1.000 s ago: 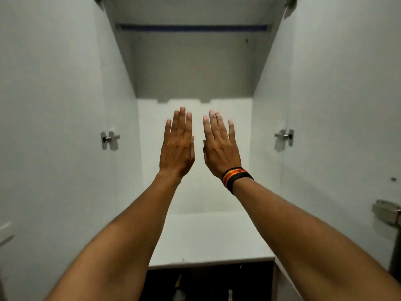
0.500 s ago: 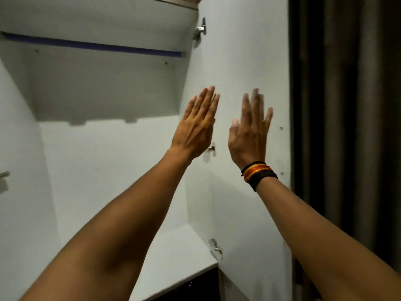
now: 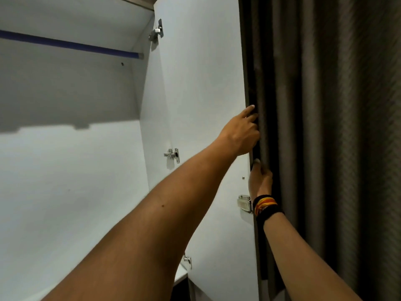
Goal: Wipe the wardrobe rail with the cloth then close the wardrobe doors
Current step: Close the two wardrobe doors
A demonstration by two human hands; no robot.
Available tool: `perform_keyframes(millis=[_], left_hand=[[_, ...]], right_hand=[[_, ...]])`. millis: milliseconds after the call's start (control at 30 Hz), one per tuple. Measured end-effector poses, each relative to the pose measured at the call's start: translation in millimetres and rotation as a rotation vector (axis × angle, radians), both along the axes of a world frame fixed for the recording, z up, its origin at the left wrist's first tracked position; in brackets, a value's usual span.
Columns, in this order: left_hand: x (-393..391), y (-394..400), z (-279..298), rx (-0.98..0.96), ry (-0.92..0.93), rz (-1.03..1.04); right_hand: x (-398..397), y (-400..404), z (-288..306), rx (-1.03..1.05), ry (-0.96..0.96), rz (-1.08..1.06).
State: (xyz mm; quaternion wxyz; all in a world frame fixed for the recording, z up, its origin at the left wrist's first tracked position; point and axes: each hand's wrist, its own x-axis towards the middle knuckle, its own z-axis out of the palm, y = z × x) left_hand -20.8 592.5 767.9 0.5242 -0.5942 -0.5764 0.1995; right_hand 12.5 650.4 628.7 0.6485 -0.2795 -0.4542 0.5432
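The white right wardrobe door stands open, its inner face toward me. My left hand grips the door's outer edge at mid height, fingers curled behind it. Just below, my right hand, with a black and orange wristband, holds the same edge, thumb on the inner side. The blue wardrobe rail runs across the top of the white wardrobe interior at upper left. No cloth is in view.
A dark brown curtain hangs right behind the open door. Metal hinges sit along the door's inner side, and a metal latch plate near its outer edge. The wardrobe shelf shows at the bottom.
My view has swung from the wardrobe interior to the right door. Both hands, flat and open in the air before, have moved right and closed on the door's outer edge.
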Motion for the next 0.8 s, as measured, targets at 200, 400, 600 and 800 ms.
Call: perform_keyframes(millis=[200, 400, 600, 800], left_hand=[[1, -36, 12, -0.085, 0.076, -0.053], [-10, -102, 22, -0.227, -0.009, 0.012], [-37, -175, 31, -0.274, -0.014, 0.167], [-87, -231, 34, -0.265, -0.028, 0.392]], right_hand=[[-22, -44, -9, 0.061, 0.093, -0.163], [-47, -117, -16, 0.147, 0.142, -0.162], [-84, -185, -24, 0.183, 0.153, -0.018], [-133, -241, -22, 0.172, 0.082, 0.267]])
